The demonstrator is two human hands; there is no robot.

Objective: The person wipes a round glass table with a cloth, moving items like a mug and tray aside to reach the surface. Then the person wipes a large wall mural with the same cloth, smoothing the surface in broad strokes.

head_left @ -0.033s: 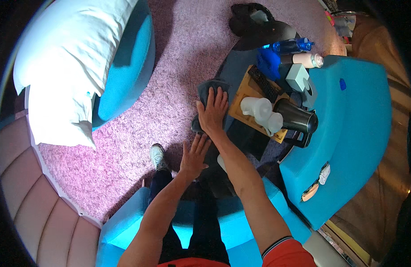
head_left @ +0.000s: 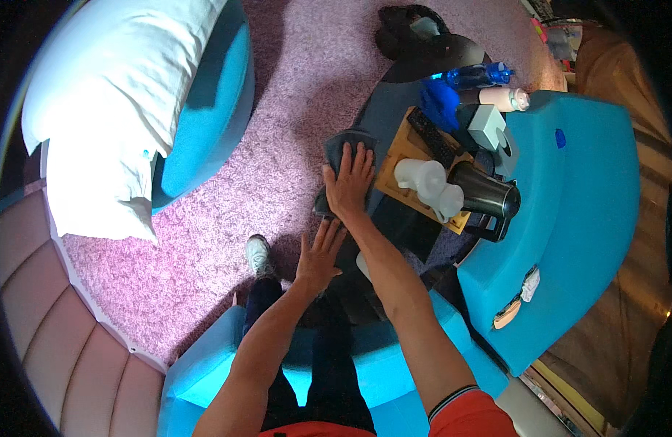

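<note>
My right hand [head_left: 348, 186] lies flat, fingers spread, on a grey cloth [head_left: 337, 149] that rests on the left edge of a dark glass table [head_left: 383, 109]. My left hand [head_left: 317, 256] is open with its palm down at the table's near edge, just below the right hand, and holds nothing. Right beside the cloth is a wooden tray [head_left: 391, 164] carrying two white plastic jugs [head_left: 427, 182] and a black remote [head_left: 430, 135].
A black kettle [head_left: 485, 197], a grey tissue box [head_left: 486, 125], a blue rag [head_left: 439, 102], a blue bottle [head_left: 478, 74] and a beige bottle [head_left: 503, 98] crowd the table's right side. Blue seats surround it on a pink carpet [head_left: 277, 146]. A white pillow [head_left: 110, 102] lies to the left.
</note>
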